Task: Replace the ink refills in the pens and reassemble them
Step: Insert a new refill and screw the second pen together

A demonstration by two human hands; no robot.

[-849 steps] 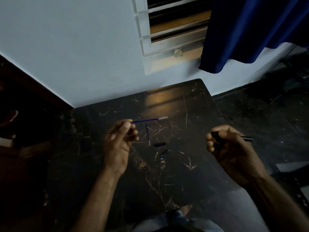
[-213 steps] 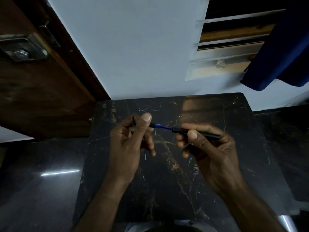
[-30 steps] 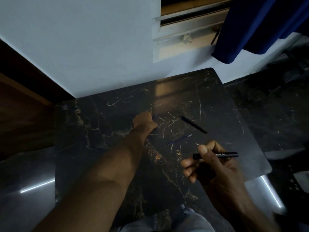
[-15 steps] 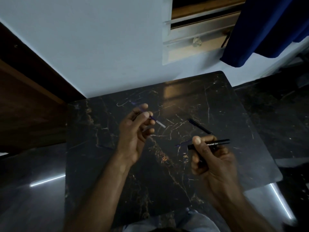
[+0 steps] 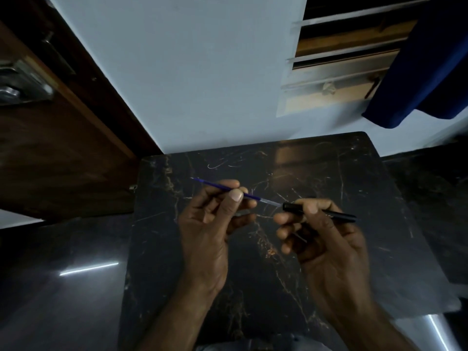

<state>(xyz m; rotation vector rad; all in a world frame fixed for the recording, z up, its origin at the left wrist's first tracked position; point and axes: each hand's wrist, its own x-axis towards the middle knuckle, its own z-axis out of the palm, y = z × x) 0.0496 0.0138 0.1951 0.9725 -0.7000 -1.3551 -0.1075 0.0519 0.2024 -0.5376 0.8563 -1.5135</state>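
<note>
Blue refill (image 5: 229, 189), pinched in my left hand (image 5: 212, 224), meets the open end of the black barrel (image 5: 319, 212) gripped by my right hand (image 5: 326, 239) above the table (image 5: 354, 173).

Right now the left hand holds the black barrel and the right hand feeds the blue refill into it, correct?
No, the hands are swapped. In the head view the left hand holds the blue refill, and the right hand holds the black barrel. The refill's clear end sits at the barrel's open mouth.
</note>
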